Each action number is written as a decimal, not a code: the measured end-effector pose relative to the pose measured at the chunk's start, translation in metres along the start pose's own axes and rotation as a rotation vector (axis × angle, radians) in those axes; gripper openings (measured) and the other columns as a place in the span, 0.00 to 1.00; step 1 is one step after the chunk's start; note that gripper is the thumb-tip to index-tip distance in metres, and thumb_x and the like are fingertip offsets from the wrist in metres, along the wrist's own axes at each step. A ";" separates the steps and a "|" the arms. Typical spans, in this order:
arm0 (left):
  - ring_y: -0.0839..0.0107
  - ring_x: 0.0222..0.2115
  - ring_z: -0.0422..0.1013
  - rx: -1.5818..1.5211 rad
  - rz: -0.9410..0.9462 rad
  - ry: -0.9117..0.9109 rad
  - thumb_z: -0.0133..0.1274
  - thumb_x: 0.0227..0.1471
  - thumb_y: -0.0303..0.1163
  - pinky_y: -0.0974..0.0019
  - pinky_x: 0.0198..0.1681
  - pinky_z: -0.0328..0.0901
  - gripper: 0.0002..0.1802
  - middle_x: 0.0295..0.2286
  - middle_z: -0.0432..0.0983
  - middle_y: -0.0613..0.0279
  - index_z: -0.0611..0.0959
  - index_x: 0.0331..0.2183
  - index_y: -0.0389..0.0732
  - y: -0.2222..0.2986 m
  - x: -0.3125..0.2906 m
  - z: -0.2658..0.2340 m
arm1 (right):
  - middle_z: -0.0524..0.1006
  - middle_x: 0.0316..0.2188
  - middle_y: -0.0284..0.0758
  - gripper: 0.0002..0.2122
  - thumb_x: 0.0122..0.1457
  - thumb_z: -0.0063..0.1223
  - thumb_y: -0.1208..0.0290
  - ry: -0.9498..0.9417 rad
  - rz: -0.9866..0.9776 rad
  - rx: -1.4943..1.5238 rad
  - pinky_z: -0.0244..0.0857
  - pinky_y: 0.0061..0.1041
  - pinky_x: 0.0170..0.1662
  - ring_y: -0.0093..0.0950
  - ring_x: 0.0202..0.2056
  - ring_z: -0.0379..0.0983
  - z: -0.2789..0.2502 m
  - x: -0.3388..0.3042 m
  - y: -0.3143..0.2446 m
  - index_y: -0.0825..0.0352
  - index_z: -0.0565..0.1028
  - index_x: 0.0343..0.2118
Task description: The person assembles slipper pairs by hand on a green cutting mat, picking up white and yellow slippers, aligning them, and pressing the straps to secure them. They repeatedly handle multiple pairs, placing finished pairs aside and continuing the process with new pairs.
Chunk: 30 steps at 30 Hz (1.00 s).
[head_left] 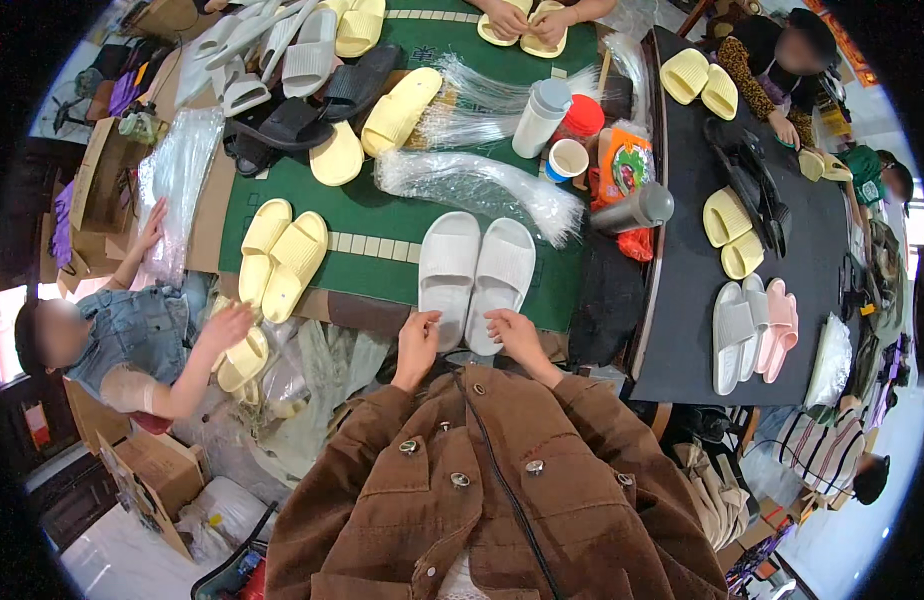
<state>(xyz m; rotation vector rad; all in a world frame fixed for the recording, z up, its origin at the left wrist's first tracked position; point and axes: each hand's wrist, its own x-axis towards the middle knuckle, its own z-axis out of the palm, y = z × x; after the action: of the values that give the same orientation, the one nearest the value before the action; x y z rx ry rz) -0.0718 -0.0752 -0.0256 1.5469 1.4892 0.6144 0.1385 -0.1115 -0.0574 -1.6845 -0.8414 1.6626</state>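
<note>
A pair of light grey slide slippers lies side by side on the green table mat, heels toward me. At the heel of the left grey slipper [448, 262], my left hand [418, 346] has its fingers curled against the outer edge. My right hand [517, 338] is closed in the same way at the heel of the right grey slipper [505, 262], its fingertips bent over the sole. Just beyond the toes lies a bundle of clear plastic bags [477, 182]. A pair of yellow slippers [282, 258] sits to the left on the mat.
Black slippers [287, 125] and other pairs pile up at the far left. A flask [542, 118], a paper cup [567, 160] and a steel tumbler [634, 208] stand right. Co-workers sit left, opposite and right. The black table [672, 330] carries more slippers.
</note>
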 end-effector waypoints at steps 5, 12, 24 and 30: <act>0.47 0.54 0.53 0.204 0.138 -0.185 0.52 0.47 0.35 0.53 0.57 0.49 0.36 0.53 0.57 0.38 0.61 0.54 0.28 -0.025 0.022 0.020 | 0.74 0.37 0.43 0.16 0.57 0.42 0.75 0.128 -0.260 -0.308 0.66 0.29 0.41 0.35 0.37 0.72 0.000 0.009 0.000 0.70 0.69 0.48; 0.43 0.56 0.48 0.520 0.213 -0.144 0.60 0.37 0.48 0.45 0.58 0.43 0.52 0.55 0.52 0.38 0.55 0.55 0.26 0.002 0.036 0.059 | 0.66 0.49 0.50 0.22 0.55 0.44 0.70 0.281 -0.524 -0.577 0.52 0.40 0.54 0.49 0.52 0.58 0.010 0.037 0.008 0.71 0.61 0.54; 0.45 0.42 0.65 0.591 0.121 -0.002 0.51 0.48 0.44 0.46 0.47 0.54 0.23 0.36 0.72 0.40 0.78 0.35 0.31 -0.016 0.082 0.090 | 0.67 0.48 0.50 0.21 0.58 0.42 0.60 0.156 -0.356 -0.597 0.50 0.40 0.56 0.50 0.52 0.58 0.011 0.045 -0.010 0.71 0.64 0.49; 0.48 0.41 0.66 0.581 -0.031 -0.125 0.54 0.43 0.45 0.48 0.46 0.56 0.22 0.34 0.74 0.43 0.80 0.31 0.32 -0.024 0.092 0.104 | 0.72 0.43 0.45 0.13 0.58 0.44 0.69 0.086 -0.393 -0.441 0.64 0.31 0.43 0.37 0.42 0.70 -0.016 0.020 -0.024 0.72 0.71 0.43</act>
<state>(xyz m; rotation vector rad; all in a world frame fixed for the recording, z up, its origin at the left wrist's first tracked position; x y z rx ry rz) 0.0173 -0.0154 -0.1168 1.9466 1.6769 0.0534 0.1541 -0.0814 -0.0500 -1.7092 -1.4691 1.1870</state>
